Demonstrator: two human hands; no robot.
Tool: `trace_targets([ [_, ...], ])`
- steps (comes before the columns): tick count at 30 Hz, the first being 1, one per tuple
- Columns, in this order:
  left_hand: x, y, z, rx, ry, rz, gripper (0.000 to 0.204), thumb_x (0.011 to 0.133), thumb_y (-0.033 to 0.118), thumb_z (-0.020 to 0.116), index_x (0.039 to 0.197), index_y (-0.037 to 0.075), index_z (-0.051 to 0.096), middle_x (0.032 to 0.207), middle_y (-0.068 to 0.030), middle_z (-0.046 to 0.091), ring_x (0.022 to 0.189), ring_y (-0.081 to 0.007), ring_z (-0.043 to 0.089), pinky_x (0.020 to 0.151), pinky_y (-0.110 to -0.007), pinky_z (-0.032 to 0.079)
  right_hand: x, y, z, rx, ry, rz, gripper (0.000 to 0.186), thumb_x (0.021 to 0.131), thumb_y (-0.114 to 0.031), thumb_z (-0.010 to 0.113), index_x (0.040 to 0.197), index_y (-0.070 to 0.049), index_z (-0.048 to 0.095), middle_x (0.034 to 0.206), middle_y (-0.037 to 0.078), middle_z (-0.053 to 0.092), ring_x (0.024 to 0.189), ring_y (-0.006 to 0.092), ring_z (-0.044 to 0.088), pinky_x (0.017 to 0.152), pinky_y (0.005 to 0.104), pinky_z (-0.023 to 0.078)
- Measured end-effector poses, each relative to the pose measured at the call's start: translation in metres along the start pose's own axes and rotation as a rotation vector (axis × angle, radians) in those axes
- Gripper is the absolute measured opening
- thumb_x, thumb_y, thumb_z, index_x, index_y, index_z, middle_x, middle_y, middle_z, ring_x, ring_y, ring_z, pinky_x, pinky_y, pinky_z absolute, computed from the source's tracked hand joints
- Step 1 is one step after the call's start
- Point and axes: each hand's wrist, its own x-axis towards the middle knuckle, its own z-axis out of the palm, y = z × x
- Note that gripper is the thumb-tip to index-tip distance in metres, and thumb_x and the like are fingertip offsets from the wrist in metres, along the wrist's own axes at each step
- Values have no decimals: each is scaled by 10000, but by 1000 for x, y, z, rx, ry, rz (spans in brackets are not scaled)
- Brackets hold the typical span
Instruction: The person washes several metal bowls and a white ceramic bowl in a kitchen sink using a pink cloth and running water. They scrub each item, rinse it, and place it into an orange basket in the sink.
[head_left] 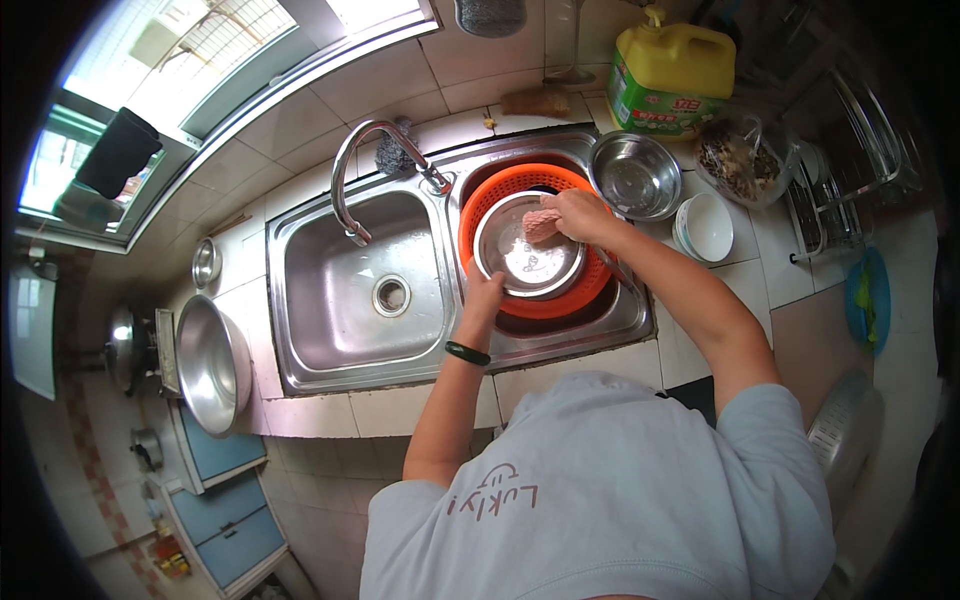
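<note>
A shiny metal bowl [530, 262] is held over an orange plastic colander [478, 200], which sits in the right basin of a double steel sink [560, 348]. My left hand [484, 292] grips the bowl's near left rim, fingers partly hidden by it. With my right hand [580, 216] I hold a bunched pink cloth [541, 226] against the bowl's far right inner side. The curved faucet [350, 170] points over the left basin [350, 265], whose drain shows.
Right of the sink stand a metal basin [636, 178], white bowls [708, 228], a filled plastic bag [742, 158] and a dish rack [835, 190]. A yellow jug [672, 75] is behind. A large metal basin [212, 368] leans at the counter's left edge.
</note>
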Motion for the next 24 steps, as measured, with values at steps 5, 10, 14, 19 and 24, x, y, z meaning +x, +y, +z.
trace_targets([
  [5, -10, -6, 29, 883, -49, 639, 286, 818, 60, 531, 1093, -13, 561, 1055, -207, 567, 1007, -388, 531, 994, -506, 315, 8, 1, -14, -167, -36, 28, 215, 691, -20, 571, 888, -18, 659, 873, 191, 660, 888, 366, 630, 783, 462, 496],
  [10, -25, 2, 49, 917, -454, 484, 214, 891, 165, 542, 1018, 15, 625, 905, -175, 653, 967, -329, 599, 955, -516, 363, 6, -9, -23, -173, -90, 140, 189, 688, -27, 567, 844, -18, 672, 930, 197, 660, 920, 356, 630, 814, 453, 496],
  [14, -21, -4, 51, 688, -384, 423, 195, 921, 165, 563, 1021, 4, 609, 913, -166, 645, 900, -290, 606, 847, -371, 453, 8, -11, -24, -24, -57, 117, 245, 706, -47, 550, 925, -7, 651, 956, 208, 656, 948, 370, 620, 833, 447, 489],
  [19, -12, 9, 53, -11, -273, 400, 127, 939, 52, 542, 1029, -28, 585, 857, -27, 634, 839, -78, 562, 742, -260, 477, 20, -8, -16, 491, 104, 92, 344, 766, -150, 551, 1079, -18, 604, 1060, 249, 619, 988, 399, 600, 887, 439, 462],
  [24, -3, 44, 34, -301, -229, 111, 257, 999, 201, 451, 1137, 4, 544, 1018, -65, 636, 942, -118, 603, 805, -238, 488, -8, -45, 7, 425, 543, -230, 448, 796, -100, 514, 1233, -6, 536, 1298, 196, 513, 1209, 364, 490, 1009, 422, 396],
])
